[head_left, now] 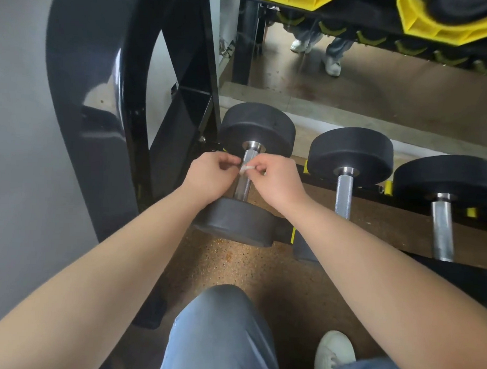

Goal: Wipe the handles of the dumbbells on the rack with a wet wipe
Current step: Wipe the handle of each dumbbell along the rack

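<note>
Two hands are meeting at frame centre: left hand point(209, 173) and right hand point(278, 180) are pinching a small white wet wipe point(245, 168) over the knurled chrome handle point(243, 185) of the leftmost dumbbell point(256, 126), which is sitting just beside the glossy black rack upright point(181, 113), with a gap lying open on its right.

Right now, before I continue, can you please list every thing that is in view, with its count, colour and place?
dumbbells: three, black heads with silver handles, side by side on the low shelf
wet wipe: one, white, small, over the leftmost handle
rack frame: one, black, at the left
cradles: yellow, upper shelf, top right; count unclear
mirror: one, behind the rack, reflecting legs and white shoes
floor: brown, speckled, under the rack
knee: one, blue-grey trousers, bottom centre
shoe: one, white, bottom right
left hand: pinches the wipe's left end
right hand: pinches the wipe's right end
</note>
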`<control>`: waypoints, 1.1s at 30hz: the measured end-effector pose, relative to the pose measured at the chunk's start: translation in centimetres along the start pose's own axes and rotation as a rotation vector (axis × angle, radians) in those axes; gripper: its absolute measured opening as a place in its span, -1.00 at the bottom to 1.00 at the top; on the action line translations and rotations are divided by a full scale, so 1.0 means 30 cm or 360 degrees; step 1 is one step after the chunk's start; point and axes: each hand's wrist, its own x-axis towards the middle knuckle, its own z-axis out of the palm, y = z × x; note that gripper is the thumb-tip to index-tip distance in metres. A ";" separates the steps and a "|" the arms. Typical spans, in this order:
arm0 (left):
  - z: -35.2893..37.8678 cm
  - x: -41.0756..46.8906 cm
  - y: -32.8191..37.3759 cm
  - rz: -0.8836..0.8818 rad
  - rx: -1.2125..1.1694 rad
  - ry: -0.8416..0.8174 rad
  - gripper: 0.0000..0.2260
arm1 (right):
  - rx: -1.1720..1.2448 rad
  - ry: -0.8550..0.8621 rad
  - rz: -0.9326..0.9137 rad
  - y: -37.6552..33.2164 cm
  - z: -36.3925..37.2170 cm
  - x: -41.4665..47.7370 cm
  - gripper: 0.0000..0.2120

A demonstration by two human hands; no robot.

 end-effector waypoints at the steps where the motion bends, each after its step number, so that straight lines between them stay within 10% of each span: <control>1: 0.003 -0.007 -0.002 -0.0009 -0.0005 0.0047 -0.78 | -0.0131 0.0052 -0.0054 0.008 -0.003 0.012 -0.88; 6: 0.000 -0.010 0.012 -0.0037 0.0044 0.0039 -0.82 | -0.0592 -0.0231 -0.0233 0.030 -0.018 0.002 -0.75; 13: 0.006 -0.022 0.031 -0.0103 0.0086 0.0116 -0.72 | 0.0067 -0.0102 0.0184 0.056 -0.020 0.035 -0.88; 19: 0.020 -0.027 0.036 -0.0079 0.0279 0.0382 -0.75 | -0.0276 -0.0455 -0.0497 0.057 -0.044 0.020 -0.88; 24: 0.032 -0.056 0.068 -0.0108 0.0459 0.0613 -0.74 | -0.0300 -0.0208 -0.0425 0.090 -0.058 0.094 -0.78; 28: 0.041 -0.101 0.097 -0.0242 0.0462 0.0644 -0.72 | -0.0484 -0.0779 -0.0861 0.060 -0.053 0.023 -0.81; 33: 0.118 -0.163 0.153 -0.0357 0.0459 0.0464 -0.72 | -0.0277 -0.0220 -0.0408 0.114 -0.076 0.124 -0.81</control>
